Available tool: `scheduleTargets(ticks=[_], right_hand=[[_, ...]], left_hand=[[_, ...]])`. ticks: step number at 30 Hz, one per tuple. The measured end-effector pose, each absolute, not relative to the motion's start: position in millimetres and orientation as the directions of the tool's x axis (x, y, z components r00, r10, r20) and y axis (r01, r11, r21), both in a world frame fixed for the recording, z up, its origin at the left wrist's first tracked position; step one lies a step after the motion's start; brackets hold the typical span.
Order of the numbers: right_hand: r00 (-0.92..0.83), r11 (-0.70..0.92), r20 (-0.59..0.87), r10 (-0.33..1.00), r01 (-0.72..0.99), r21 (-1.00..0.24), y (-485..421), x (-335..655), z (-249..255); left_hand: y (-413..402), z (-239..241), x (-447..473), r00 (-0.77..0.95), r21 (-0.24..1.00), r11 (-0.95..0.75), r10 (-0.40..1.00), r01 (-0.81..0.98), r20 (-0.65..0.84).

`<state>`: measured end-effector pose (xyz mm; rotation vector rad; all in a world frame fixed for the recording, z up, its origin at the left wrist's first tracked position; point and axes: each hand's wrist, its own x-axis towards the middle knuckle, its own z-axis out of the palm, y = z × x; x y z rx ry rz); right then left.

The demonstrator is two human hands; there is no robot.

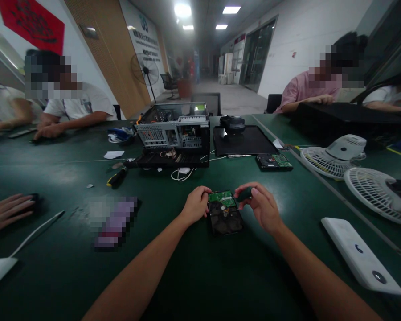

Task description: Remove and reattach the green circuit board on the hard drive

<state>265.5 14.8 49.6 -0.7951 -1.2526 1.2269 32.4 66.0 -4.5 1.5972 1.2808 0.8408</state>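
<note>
Hard drive (224, 214): lies flat on the green table (220, 285) right in front of the person, underside up, with its green circuit board at the far end.
Left hand (196, 204): fingers curled in against the drive's far left edge, gripping and steadying it.
Right hand (259, 206): at the drive's far right corner, thumb and fingertips pinched closed on a small dark object (244, 194). It is too blurred to tell what this is.
Step in hand: it looks like work at the board end of the drive, one hand bracing while the other tends the corner.
What further work calls for: by my judgement, a firm left-hand brace and a fine, steady right-hand pinch.
Beyond the drive: a white cable (182, 174), then an open computer case (173, 129).
Beyond and right of the drive: a second drive (274, 161) and a black panel (242, 140).
Beyond and left of the drive: a screwdriver (117, 177).
Right of the drive: two white fans (334, 158) and, nearer, a white slab device (361, 254).
Far left of the drive: another person's hand (6, 211), flat on the table.
</note>
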Motion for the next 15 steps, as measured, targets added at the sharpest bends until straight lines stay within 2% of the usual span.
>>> scheduleTargets(ticks=[8, 15], right_hand=[[-0.084, 0.243, 0.263, 0.961, -0.194, -0.950, 20.1, 270.3, 47.2], [-0.140, 0.224, 0.257, 0.956, -0.214, -0.951, 21.8, 271.8, 50.8]], left_hand=[[68.4, -4.1, 34.1, 0.206, 0.935, -0.052, 0.978, 0.351, -0.023], [70.3, -7.4, 33.7, 0.203, 0.927, -0.077, 0.979, 0.367, 0.001]])
